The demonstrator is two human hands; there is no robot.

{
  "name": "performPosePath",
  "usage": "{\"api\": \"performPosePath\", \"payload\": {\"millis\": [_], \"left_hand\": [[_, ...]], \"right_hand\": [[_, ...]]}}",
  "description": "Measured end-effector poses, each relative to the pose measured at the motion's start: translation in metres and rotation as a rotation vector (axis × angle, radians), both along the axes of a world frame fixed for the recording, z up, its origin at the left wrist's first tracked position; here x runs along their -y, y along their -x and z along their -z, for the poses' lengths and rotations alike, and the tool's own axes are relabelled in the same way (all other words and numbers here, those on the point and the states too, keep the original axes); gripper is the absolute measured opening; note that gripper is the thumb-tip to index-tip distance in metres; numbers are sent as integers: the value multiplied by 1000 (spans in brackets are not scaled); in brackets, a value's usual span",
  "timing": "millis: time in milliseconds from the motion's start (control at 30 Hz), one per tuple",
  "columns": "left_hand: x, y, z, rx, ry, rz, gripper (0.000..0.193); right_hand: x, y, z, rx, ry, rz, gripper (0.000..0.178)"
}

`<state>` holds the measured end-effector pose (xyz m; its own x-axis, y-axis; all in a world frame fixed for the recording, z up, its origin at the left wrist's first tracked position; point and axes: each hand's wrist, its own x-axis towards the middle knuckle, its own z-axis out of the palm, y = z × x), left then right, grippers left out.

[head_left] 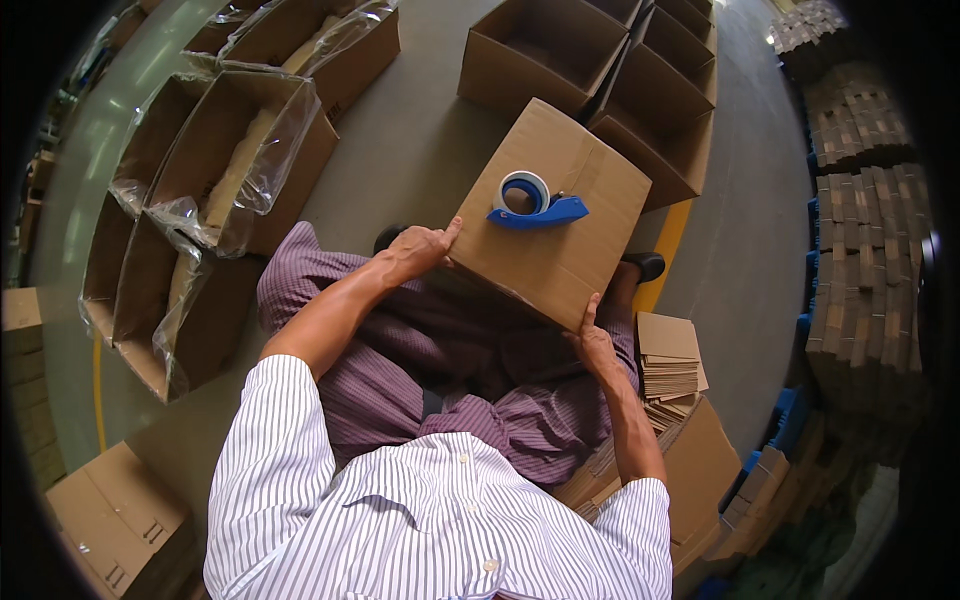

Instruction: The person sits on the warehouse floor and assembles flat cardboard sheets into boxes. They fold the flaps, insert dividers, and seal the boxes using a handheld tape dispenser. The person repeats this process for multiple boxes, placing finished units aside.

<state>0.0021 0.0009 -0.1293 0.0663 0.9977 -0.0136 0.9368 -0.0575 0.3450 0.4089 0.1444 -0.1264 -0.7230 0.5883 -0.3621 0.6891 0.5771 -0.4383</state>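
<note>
A closed cardboard box [560,262] is in front of me, tilted in my view, with a strip of tape along the seam of its top. My left hand [420,250] grips its near left corner, the thumb along the edge. At the near right corner, my right hand [596,345] holds the box with fingers up against its side. A blue tape dispenser [545,215] with a roll of tape lies on the box top, touched by neither hand. The undersides of the box and some of my fingers are hidden.
Open cartons lined with clear plastic [235,165] stand at the left. More open cartons [545,50] stand ahead. Flat cardboard pieces [670,355] are stacked by my right knee. Bundled flat cardboard [870,260] is piled far right. A carton [118,515] sits at the lower left.
</note>
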Motion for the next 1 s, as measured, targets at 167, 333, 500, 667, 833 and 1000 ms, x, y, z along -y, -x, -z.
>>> {"api": "performPosePath", "payload": {"millis": [167,333,500,667,833,1000], "left_hand": [[3,-1,7,50,46,-13,85],[24,-30,33,263,38,-323,101],[19,-58,-2,465,122,-550,110],[28,-55,-32,506,235,-674,98],[62,-60,-48,348,435,-649,83],[102,-68,-74,384,607,-578,82]], "right_hand": [[-5,0,-15,61,107,25,107],[25,20,-13,-30,37,242,112],[64,37,2,-50,-16,629,111],[80,40,-16,41,106,676,88],[111,22,-34,170,201,598,86],[128,-8,-40,323,295,354,85]]}}
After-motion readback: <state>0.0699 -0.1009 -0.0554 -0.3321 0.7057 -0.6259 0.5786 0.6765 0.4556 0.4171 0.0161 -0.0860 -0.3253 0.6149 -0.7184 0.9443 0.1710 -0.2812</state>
